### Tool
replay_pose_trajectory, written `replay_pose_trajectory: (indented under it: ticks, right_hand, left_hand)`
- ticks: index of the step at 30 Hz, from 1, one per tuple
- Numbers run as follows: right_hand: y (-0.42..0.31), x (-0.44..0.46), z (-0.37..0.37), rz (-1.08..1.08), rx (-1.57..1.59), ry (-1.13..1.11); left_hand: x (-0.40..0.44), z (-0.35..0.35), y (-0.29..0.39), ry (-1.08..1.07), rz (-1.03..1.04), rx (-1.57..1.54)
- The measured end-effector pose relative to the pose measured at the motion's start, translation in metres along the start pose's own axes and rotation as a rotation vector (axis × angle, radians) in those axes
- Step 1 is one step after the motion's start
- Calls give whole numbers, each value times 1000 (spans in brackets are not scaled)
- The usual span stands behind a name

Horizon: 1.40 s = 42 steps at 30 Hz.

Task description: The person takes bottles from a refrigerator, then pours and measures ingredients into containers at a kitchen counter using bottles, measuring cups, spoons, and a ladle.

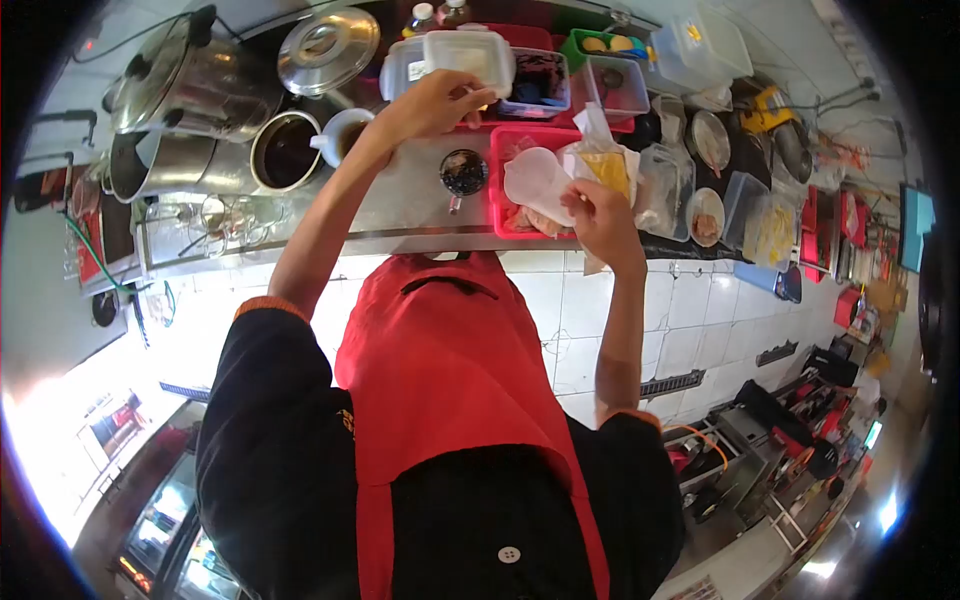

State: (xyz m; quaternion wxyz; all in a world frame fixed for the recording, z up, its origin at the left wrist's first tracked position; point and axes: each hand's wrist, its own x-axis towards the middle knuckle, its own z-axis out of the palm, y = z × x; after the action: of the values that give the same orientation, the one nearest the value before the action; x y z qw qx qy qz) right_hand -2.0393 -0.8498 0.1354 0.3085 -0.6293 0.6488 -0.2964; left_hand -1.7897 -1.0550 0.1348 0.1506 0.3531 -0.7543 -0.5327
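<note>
My left hand (435,105) reaches to the back of the counter, its bent fingers at the near edge of a translucent white lid (470,55), which they appear to grip. The lid lies across plastic containers. My right hand (600,215) is closed in a pinch at the edge of a thin white rounded piece (538,180), above a pink-red tray (497,205). Beside that piece, white paper (592,125) and a yellow item (608,172) lie in the tray. Between my hands, a small bowl with dark contents (463,172) stands on the metal counter (412,190).
A dark-filled pot (287,152), a white jug (342,137) and a steel lid (328,50) are at the left. Large metal pots (190,80) stand farther left. Clear containers (665,190) and a small bowl of food (706,218) sit right of the tray.
</note>
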Motion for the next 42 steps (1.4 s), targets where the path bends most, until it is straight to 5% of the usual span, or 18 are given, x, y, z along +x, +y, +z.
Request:
replay_pose_trajectory:
  ticks: [6, 17, 23, 25, 29, 30, 31, 33, 34, 35, 36, 37, 39, 41, 42]
  right_hand:
    - [-30, 72, 43, -204, -465, -308]
    - [-105, 120, 85, -340, -782, -561]
    - [-150, 127, 73, -291, -883, -617]
    - [-157, 128, 59, -258, -768, -579]
    - [-140, 126, 46, 96, -493, -742]
    - [-126, 118, 53, 165, -229, -763]
    - [-131, 116, 65, 229, 36, -776]
    - [-159, 115, 111, 206, 103, -786]
    - [-184, 118, 147, 184, 179, -792]
    - [-212, 126, 183, 28, 271, -822]
    - [-233, 135, 217, -73, 340, -839]
    - [-264, 142, 254, -101, 521, -841]
    - [-329, 160, 323, -329, 623, -735]
    - [-393, 179, 379, -286, 713, -695]
    - [-414, 194, 413, -394, 669, -644]
  left_hand:
    - [-134, -45, -17, 236, -152, -110]
    - [-286, -27, -189, 626, -506, -193]
    - [-345, -5, -334, 607, -1124, 488]
    - [-361, -7, -364, 582, -1297, 106]
    - [-388, -7, -443, 753, -1247, 64]
    - [-393, 1, -490, 758, -1137, 161]
    - [-389, -9, -469, 767, -1149, 151]
    - [-381, -45, -434, 516, -1168, -484]
    - [-390, 2, -539, 355, -1028, -68]
    - [-387, 15, -546, 412, -944, 287]
    - [-381, 36, -590, 413, -1029, 290]
    - [-374, 16, -528, 436, -1073, 254]
    - [-367, -16, -466, 498, -1147, 67]
    - [-349, 12, -497, 910, -1204, -297]
    - [-345, 6, -484, 952, -1229, -365]
